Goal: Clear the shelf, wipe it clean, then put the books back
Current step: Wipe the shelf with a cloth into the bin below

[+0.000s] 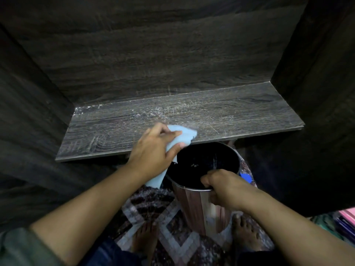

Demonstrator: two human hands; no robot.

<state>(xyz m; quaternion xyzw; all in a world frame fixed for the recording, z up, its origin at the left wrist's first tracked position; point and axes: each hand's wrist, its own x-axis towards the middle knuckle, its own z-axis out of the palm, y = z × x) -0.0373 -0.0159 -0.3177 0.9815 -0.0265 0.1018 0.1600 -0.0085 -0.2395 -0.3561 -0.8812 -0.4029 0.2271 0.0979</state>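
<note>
The dark wood-grain shelf (221, 114) lies bare, with pale dust streaks and crumbs along its back edge and left rear corner. My left hand (153, 148) grips a light blue cloth (185, 134) at the shelf's front edge, and the cloth's tail hangs down below my wrist. My right hand (221, 186) holds the near rim of a shiny metal bin (199, 210), which is held just under the shelf's front edge. The bin's inside is dark with a few pale specks. No books are plainly visible.
Dark wood panels close in the shelf at the back and on both sides. A patterned rug (172, 217) covers the floor under my bare feet. A blue object (246, 177) peeks out behind the bin. Pink and green items (343, 219) lie at the right edge.
</note>
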